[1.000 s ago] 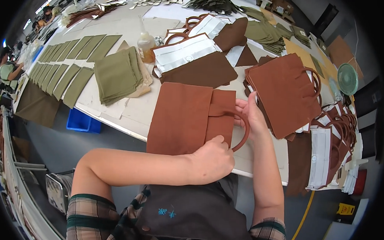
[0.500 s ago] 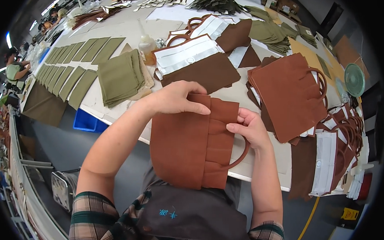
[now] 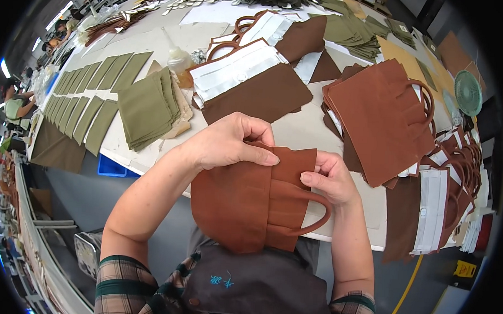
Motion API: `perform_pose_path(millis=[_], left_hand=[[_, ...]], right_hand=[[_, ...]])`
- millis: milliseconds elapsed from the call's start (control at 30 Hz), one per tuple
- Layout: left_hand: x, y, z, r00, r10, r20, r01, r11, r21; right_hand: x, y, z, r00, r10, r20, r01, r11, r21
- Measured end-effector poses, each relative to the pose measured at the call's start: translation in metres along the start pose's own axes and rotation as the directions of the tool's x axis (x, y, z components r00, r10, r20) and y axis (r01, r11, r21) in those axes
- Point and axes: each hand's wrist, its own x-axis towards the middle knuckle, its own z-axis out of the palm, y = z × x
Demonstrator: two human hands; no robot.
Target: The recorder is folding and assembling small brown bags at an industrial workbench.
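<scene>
A reddish-brown leather bag panel hangs between my hands in front of the table edge, its body to the left and a pleated band to the right. My left hand pinches its top edge at the seam where body and band meet, thumb on the near face. At the band's upper right edge, my right hand grips with the thumb in front; its other fingers are partly hidden behind the leather. A looped leather handle sticks out from the band below my right thumb.
Similar brown panels are stacked to the right. Dark brown pieces with white lining lie ahead, beside a squeeze bottle. Olive pieces cover the left side. A green fan stands far right; another person works far left.
The panel's top edge has come down a little and the leather now bows, its handle angled more outward to the right. Both hands keep their hold; my right hand sits slightly lower.
</scene>
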Motion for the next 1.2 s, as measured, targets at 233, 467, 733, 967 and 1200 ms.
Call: perform_pose_path(millis=[233, 467, 733, 967, 1200], left_hand=[[0.006, -0.005, 0.001, 0.998, 0.019, -0.056, -0.025, 0.994, -0.109], [0.064, 0.004, -0.055, 0.828, 0.153, -0.54, -0.15, 0.987, 0.049], [0.026, -0.048, 0.043, 0.8, 0.6, 0.005, -0.28, 0.366, 0.888], [0.008, -0.07, 0.078, 0.882, 0.43, -0.195, -0.071, 0.53, 0.845], [0.019, -0.073, 0.091, 0.844, 0.424, -0.329, 0.028, 0.578, 0.816]], right_hand=[[-0.006, 0.008, -0.003, 0.993, -0.05, -0.107, 0.047, 0.998, -0.034], [-0.004, -0.003, -0.028, 0.954, 0.046, -0.296, -0.095, 0.983, -0.154], [0.009, 0.017, -0.035, 0.859, 0.021, -0.512, -0.159, 0.961, -0.227], [0.01, 0.017, -0.023, 0.821, -0.035, -0.57, -0.256, 0.87, -0.422], [0.011, 0.003, -0.011, 0.757, 0.037, -0.653, -0.417, 0.797, -0.437]])
